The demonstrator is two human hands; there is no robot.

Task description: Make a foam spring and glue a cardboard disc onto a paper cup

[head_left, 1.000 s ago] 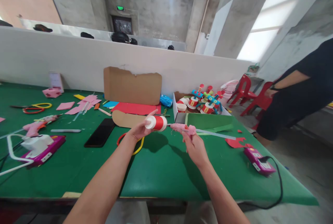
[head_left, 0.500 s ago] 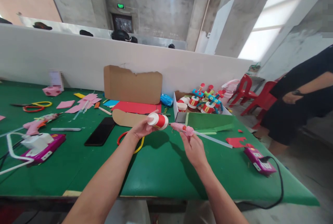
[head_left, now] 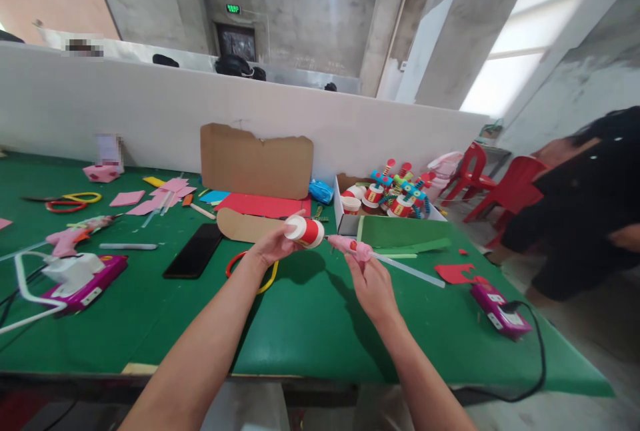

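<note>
My left hand (head_left: 274, 244) is closed around a small paper cup (head_left: 314, 233) with a red band, tipped on its side above the table. In my right hand (head_left: 371, 277) is a pink hot glue gun (head_left: 349, 246), gripped with its nozzle pointing left at the cup. The nozzle tip is at the cup's right end; whether it touches, I cannot tell. A clear glue stick (head_left: 413, 270) sticks out of the gun's back. Under my left wrist lie scissors with red and yellow handles (head_left: 271, 280), partly hidden.
A box (head_left: 346, 225) of finished cup figures stands behind my right hand. A black phone (head_left: 193, 251), another glue gun (head_left: 70, 241), pink paper (head_left: 127, 199) and purple power strips (head_left: 500, 311) lie on the green table (head_left: 310, 331). A person (head_left: 585, 197) bends at the right.
The person at the right has gone from standing to bending over. My hands, the cup and the glue gun stay almost where they were.
</note>
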